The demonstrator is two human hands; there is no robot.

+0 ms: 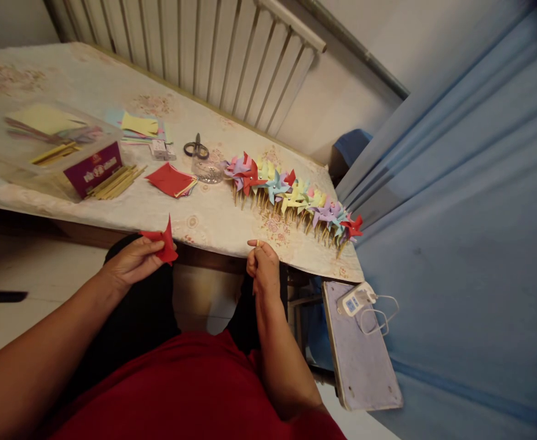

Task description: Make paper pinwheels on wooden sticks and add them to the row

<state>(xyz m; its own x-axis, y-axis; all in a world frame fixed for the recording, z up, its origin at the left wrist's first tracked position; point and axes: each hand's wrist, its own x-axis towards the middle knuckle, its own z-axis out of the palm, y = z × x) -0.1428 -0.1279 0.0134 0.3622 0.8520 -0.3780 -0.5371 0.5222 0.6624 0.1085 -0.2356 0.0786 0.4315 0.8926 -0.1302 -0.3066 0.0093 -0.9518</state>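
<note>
My left hand (135,260) pinches a red paper pinwheel head (168,244) above my lap, just off the table's front edge. Its blades are folded inward and no stick shows on it. To the right, my right hand (263,263) is closed near the same edge, thumb and fingers together; whatever it may hold is too small to make out. Ahead of my hands lies a stack of red paper squares (171,179), with other colours beneath. Beside it stands a small clear container (208,172) of tiny shiny pieces.
Finished pinwheels on sticks (291,198) line the table's right side. Black scissors (197,148), coloured paper (140,124), loose wooden sticks (118,182) and a clear plastic box (43,174) lie on the left. A stool (364,373) bears a white device with a cable (356,299).
</note>
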